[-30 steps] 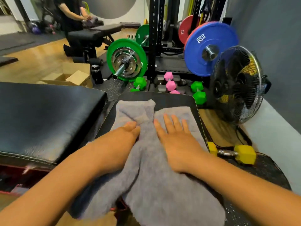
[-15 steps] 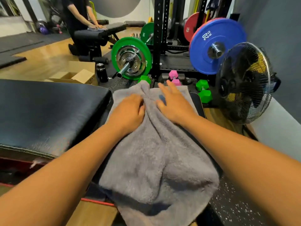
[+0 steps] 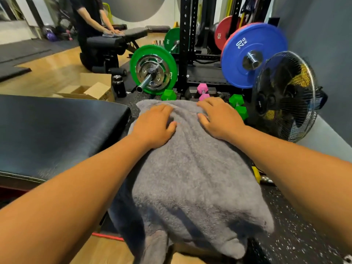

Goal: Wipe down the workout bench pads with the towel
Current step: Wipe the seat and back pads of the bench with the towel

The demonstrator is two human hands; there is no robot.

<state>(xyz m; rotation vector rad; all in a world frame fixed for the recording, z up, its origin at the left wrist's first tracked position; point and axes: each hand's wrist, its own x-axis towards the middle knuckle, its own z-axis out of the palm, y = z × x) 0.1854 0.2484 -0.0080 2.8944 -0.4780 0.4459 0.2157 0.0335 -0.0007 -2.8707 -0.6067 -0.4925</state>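
Grey towel (image 3: 190,168) covers the pad, bunched at its far edge. We press our left hand (image 3: 154,128) and right hand (image 3: 219,119) on it, fingers spread flat, gripping nothing.

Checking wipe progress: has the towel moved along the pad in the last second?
Yes. The towel has slid forward under both hands, away from the person; its front edge now reaches the pad's far end, near the pink dumbbell.

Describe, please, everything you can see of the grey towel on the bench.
The grey towel looks like thick, fluffy terry cloth. It is spread lengthwise over the narrow bench pad, hiding nearly all of it, with wrinkles bunched between the hands. Its near end droops over the pad's edge in loose folds. The left hand and right hand press flat on its far end.
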